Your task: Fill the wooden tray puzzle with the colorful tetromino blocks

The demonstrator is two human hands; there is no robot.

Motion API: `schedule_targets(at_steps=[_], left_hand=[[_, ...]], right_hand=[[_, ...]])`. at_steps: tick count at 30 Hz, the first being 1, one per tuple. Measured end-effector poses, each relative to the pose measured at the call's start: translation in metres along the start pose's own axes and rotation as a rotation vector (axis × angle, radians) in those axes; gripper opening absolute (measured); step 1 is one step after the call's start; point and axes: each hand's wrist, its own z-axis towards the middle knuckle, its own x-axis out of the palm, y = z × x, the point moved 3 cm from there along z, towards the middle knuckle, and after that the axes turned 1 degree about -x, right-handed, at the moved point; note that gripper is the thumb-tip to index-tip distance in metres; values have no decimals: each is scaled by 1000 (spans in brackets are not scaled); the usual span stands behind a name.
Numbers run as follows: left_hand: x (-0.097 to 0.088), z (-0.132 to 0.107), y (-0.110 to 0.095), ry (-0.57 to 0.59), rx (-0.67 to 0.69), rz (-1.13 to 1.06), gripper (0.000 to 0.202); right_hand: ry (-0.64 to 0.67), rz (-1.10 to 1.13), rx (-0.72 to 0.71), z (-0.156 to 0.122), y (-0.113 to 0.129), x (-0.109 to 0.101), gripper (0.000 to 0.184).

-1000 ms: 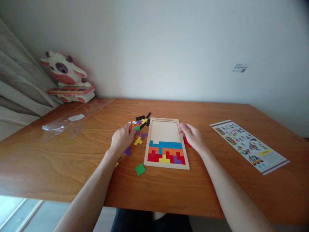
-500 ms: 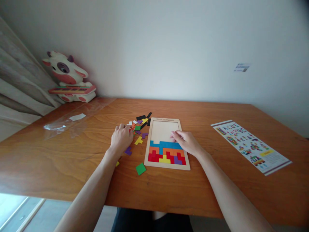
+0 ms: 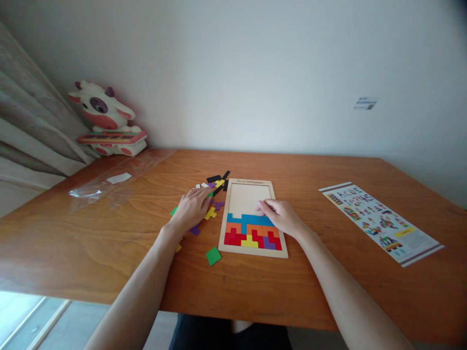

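My left hand (image 3: pixel 193 208) lies over the loose pile of puzzle pieces, fingers stretched forward and covering part of it. A yellow piece (image 3: pixel 210 213) and a purple piece (image 3: pixel 219 206) show just right of its fingers. Over the right side of the wooden puzzle board (image 3: pixel 253 252), my right hand (image 3: pixel 280 215) is closed with thumb and fingers together; whatever it may hold is hidden. Blue pieces (image 3: pixel 257 220), orange pieces (image 3: pixel 262 229) and a red piece (image 3: pixel 233 237) fit together in the board's near half. Bare wood shows in the far half.
A green square piece (image 3: pixel 213 256) lies left of the board's near corner. Black pieces (image 3: pixel 214 179) sit at the pile's far end. A printed pattern sheet (image 3: pixel 381 223) is at the right, a clear plastic bag (image 3: pixel 98 192) at the left, with a cow toy keyboard (image 3: pixel 109 121) behind.
My left hand has moved right and spread farther over the pile, uncovering a green piece at its left. My right hand stays nearly still above the board.
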Motion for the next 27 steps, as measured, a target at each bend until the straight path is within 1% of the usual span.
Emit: schedule_targets(at_steps=[2, 4, 7, 9, 10, 12, 15, 18, 23, 27], left_hand=[[4, 0, -2, 48, 83, -21, 43], [4, -1, -3, 65, 108, -12, 43], [-1, -2, -4, 52, 51, 53, 44], [-4, -2, -4, 24, -5, 108, 45], [-4, -2, -5, 11, -12, 118, 45], [-1, -1, -6, 1, 38, 89, 44], [7, 1, -8, 25, 155, 22, 43], [10, 3, -7, 34, 195, -9, 40], [8, 3, -2, -23, 140, 6, 33], [4, 3, -1, -82, 87, 22, 35]], right_hand=[[2, -8, 0, 0, 2, 0, 34], [4, -7, 0, -1, 2, 0, 35], [9, -21, -1, -1, 2, 0, 36], [13, -38, -3, -1, 1, 0, 38], [14, -43, -3, -1, 1, 1, 39], [22, -48, 1, 0, 0, 1, 41], [39, -57, 0, 0, 1, 2, 44], [54, -90, -10, 1, 2, 2, 49], [59, -111, -13, 1, 2, 2, 49], [62, -120, -19, 1, 4, 1, 50]])
